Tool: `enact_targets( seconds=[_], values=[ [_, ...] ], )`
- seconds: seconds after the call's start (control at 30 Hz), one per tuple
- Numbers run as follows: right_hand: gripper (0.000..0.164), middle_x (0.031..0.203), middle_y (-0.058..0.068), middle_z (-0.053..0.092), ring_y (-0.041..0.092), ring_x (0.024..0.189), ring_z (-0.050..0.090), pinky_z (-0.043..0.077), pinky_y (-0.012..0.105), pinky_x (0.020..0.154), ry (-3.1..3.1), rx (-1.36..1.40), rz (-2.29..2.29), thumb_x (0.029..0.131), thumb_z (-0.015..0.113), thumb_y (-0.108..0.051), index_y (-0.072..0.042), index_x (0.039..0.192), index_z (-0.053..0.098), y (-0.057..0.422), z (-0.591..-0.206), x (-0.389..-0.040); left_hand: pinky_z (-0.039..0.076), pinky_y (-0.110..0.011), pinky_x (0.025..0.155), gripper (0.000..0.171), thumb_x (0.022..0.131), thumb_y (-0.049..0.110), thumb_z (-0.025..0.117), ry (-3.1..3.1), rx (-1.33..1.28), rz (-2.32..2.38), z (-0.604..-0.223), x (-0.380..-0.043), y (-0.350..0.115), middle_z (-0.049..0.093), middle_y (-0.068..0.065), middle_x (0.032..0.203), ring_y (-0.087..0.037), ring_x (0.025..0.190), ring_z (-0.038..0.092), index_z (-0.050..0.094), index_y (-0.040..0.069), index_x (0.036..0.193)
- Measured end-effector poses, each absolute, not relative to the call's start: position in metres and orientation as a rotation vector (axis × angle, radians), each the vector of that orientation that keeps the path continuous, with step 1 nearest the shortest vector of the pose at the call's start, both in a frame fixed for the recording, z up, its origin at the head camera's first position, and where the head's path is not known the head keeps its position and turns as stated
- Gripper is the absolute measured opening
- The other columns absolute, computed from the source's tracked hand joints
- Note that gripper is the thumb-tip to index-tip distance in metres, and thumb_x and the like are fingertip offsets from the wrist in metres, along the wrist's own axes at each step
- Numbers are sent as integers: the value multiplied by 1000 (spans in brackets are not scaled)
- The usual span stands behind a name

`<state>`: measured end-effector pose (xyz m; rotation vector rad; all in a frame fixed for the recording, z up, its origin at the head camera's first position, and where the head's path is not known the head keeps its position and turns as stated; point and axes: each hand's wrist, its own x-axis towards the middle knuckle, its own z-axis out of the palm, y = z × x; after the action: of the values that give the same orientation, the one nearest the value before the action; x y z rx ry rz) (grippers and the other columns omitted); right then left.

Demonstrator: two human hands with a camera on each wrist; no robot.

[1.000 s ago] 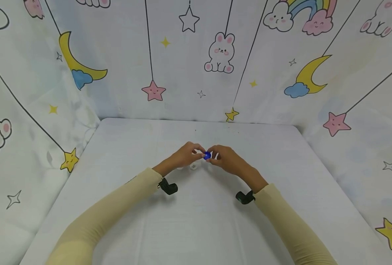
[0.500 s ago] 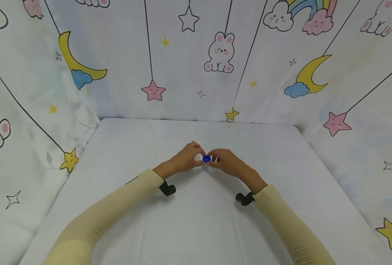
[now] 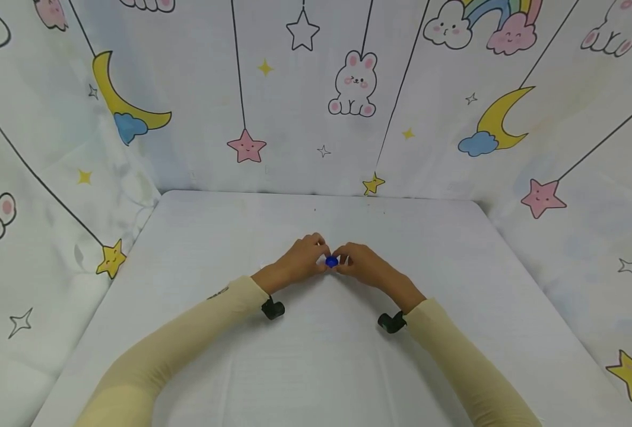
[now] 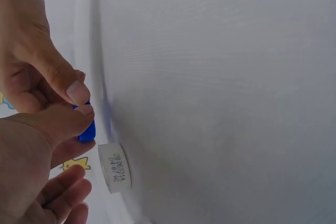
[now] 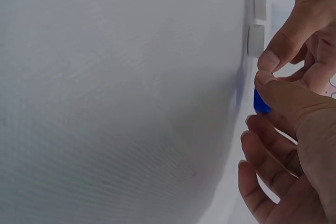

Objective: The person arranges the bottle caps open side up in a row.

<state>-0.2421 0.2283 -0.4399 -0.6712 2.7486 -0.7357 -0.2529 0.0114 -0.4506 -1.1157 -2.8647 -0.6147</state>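
Both hands meet over the middle of the table around one small blue bottle cap [image 3: 331,261]. My left hand [image 3: 301,261] pinches its left side between thumb and fingers. From the other side, the thumb and index finger of my right hand [image 3: 366,264] pinch it too. The thumbs nearly meet on the blue cap [image 4: 86,129] in the left wrist view, covering much of it. Just below the fingers there, a white bottle cap [image 4: 115,169] with printed dark characters stands on the table.
In the right wrist view a row of white caps, with a nearer cap [image 5: 256,41] and a farther cap [image 5: 260,7], runs along the white tabletop [image 5: 131,103]. The left hand hides them in the head view. A patterned cloth wall [image 3: 294,118] rises behind the table.
Both hands have come slightly nearer to me with the blue cap, which has tilted. The left hand has moved over the white caps that showed beneath it earlier.
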Motion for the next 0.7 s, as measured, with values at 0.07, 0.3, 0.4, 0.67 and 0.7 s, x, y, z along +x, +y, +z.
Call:
enact_targets(
  seconds=[0.07,0.3,0.4,0.67,0.7],
  values=[
    [33,105,1,68,17,95,61,54,34,84,2749,-674,-733,101,75,-24,-9,130,72,228,-441,-242,50,-48,98,27,97,29,79,-2856,-1121,-606,-453,-253,11,61,-14,130,-32,119,59,75,11,117],
    [31,103,0,69,15,94,63,54,35,85,2762,-704,-703,100,76,-24,-9,127,74,225,-445,-241,50,-47,97,28,96,32,80,-2856,-1138,-561,-457,-252,11,62,-12,131,-31,119,60,76,13,117],
    [31,103,0,69,15,93,63,55,34,84,2772,-720,-687,99,77,-23,-8,126,74,225,-448,-241,50,-47,96,27,96,31,80,-2845,-1146,-535,-458,-251,11,63,-12,131,-31,118,61,76,13,116],
    [31,101,0,67,15,91,61,55,32,83,2784,-734,-657,98,78,-24,-8,125,74,223,-448,-241,49,-46,95,28,96,31,81,-2839,-1147,-480,-457,-250,9,65,-12,131,-31,118,61,76,13,117],
    [31,101,0,67,15,91,61,55,32,83,2784,-732,-659,98,78,-24,-9,125,74,223,-448,-241,49,-46,95,29,96,31,81,-2840,-1146,-477,-456,-250,8,65,-12,131,-31,118,61,76,13,118]
  ],
)
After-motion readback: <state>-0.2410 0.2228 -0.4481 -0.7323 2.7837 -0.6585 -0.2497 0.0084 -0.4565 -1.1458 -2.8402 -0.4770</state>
